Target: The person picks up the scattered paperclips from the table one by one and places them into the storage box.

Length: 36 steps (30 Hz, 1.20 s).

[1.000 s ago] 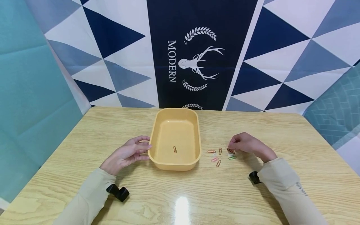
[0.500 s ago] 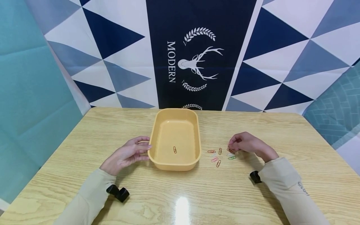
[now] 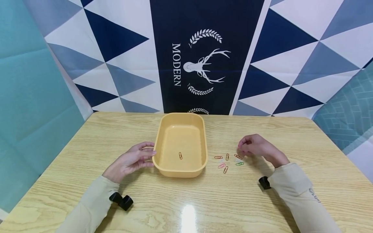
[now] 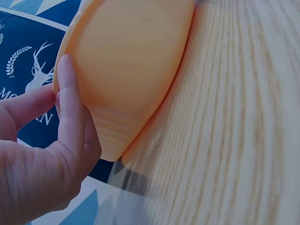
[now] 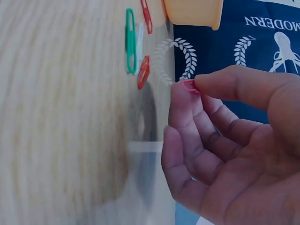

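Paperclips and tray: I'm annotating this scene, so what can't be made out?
Held paperclip: right wrist view, part shows; the right hand hides the rest.
Tray: left wrist view, cut off by the top edge; its own wall hides its inside.
Pale mark beside the pink paperclip: head view, too small to identify.

A yellow tray [image 3: 182, 139] stands upright, one reddish paper clip [image 3: 180, 156] inside. The right hand [image 5: 239, 161] pinches a small pink clip [image 5: 188, 86]

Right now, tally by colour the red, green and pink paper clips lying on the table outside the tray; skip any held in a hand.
Red clips: 4
Green clip: 1
Pink clip: 1
Total: 6
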{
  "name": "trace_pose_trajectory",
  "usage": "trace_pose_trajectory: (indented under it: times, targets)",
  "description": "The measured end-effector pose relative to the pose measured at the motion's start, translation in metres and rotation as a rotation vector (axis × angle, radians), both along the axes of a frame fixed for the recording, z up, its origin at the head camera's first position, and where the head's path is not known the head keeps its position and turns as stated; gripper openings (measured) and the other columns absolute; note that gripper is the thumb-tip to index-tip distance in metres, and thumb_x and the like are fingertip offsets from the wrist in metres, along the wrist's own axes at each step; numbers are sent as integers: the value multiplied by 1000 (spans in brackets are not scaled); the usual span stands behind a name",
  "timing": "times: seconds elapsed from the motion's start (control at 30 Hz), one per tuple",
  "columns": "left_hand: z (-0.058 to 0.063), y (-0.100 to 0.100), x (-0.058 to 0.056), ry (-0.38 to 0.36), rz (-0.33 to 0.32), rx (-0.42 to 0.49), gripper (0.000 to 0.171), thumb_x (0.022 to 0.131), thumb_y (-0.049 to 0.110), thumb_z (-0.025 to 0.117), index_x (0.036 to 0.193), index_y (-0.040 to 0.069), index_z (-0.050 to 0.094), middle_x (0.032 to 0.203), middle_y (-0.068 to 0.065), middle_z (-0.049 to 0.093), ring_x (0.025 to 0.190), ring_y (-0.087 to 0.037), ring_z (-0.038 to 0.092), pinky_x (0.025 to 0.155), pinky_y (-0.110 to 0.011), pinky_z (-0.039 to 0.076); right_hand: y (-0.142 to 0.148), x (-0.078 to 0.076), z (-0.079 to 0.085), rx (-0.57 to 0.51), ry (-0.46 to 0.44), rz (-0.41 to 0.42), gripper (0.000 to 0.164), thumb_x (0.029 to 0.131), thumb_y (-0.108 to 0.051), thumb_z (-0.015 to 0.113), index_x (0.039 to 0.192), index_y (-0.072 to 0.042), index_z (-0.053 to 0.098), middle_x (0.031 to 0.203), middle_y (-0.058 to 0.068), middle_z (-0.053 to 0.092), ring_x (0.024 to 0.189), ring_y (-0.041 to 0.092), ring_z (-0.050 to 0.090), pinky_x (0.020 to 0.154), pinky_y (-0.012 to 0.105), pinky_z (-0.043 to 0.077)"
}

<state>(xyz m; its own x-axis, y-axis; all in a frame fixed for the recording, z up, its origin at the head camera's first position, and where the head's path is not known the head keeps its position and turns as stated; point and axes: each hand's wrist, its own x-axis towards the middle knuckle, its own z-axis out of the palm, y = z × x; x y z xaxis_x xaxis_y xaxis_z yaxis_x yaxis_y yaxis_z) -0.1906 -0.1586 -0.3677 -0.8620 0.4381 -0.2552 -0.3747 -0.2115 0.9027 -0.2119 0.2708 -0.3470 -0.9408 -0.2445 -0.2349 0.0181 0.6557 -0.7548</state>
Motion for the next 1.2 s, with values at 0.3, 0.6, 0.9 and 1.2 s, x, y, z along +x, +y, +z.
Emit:
trace_pose_trajectory:
  times: [0.3,0.6,0.9,1.2]
  targets:
    - [0,1,1,-4,2,12,41,94,-7,53,130,-9,31,99,-15,59,80,-22,67,68,-30,59,-5,0,8,-48,19,-11,16,93,-8,60,99,6,58,85,6,60,77,17,56,72,30,52]
    - [2,-1,3,-16,10,-1,43,94,-5,55,131,-8,33,103,-17,59,84,-24,67,72,-31,59,-18,6,23,-118,26,-29,13,95,-7,58,99,5,57,91,9,64,85,17,64,82,36,54]
    - [1,-4,3,-17,8,-20,45,95,-2,56,133,-6,32,104,-17,58,84,-23,66,71,-29,59,-35,7,35,-151,64,-29,13,96,-8,54,100,5,56,90,9,64,85,15,64,86,38,53]
    - [2,-3,2,-36,4,-5,54,94,-2,57,139,-7,27,112,-20,56,91,-26,66,78,-33,58,-52,5,36,-164,79,1,13,96,-7,54,100,5,58,93,12,65,85,16,64,87,42,53]
